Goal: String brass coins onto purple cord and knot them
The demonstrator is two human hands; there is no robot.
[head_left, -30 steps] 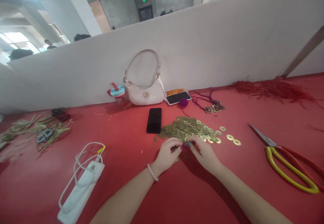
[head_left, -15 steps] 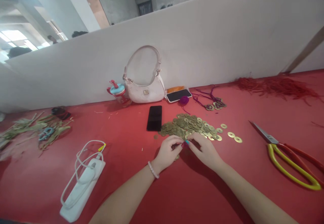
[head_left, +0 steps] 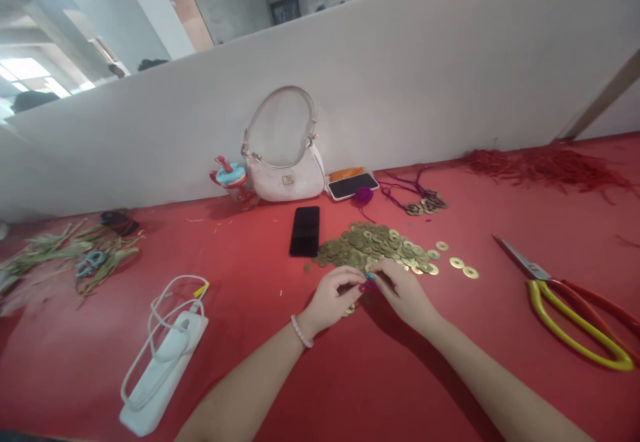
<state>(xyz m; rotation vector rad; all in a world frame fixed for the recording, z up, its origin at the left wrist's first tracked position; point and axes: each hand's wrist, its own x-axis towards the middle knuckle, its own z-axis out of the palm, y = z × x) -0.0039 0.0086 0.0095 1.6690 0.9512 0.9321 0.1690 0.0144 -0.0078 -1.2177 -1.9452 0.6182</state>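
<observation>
My left hand [head_left: 331, 299] and my right hand [head_left: 406, 293] meet fingertip to fingertip on the red table [head_left: 350, 375], just in front of a heap of brass coins with holes [head_left: 373, 247]. Between the fingertips both hands pinch a small purple cord piece [head_left: 369, 285]. Whether a coin is on it is hidden by the fingers. One coin [head_left: 349, 309] lies under my left hand. A bead bracelet circles my left wrist.
Yellow-handled scissors [head_left: 570, 313] lie at right, a black phone [head_left: 305, 231] behind the hands, a white power strip with cable [head_left: 160, 357] at left. A white handbag [head_left: 286, 162], a cup [head_left: 233, 183], a second phone [head_left: 353, 186], strung coins [head_left: 425, 206], red cords [head_left: 545, 165] and straw [head_left: 75, 252] stand along the back.
The view has shifted slightly upward and left. My hands stay together at the coin heap, fingers working only a little on the purple piece.
</observation>
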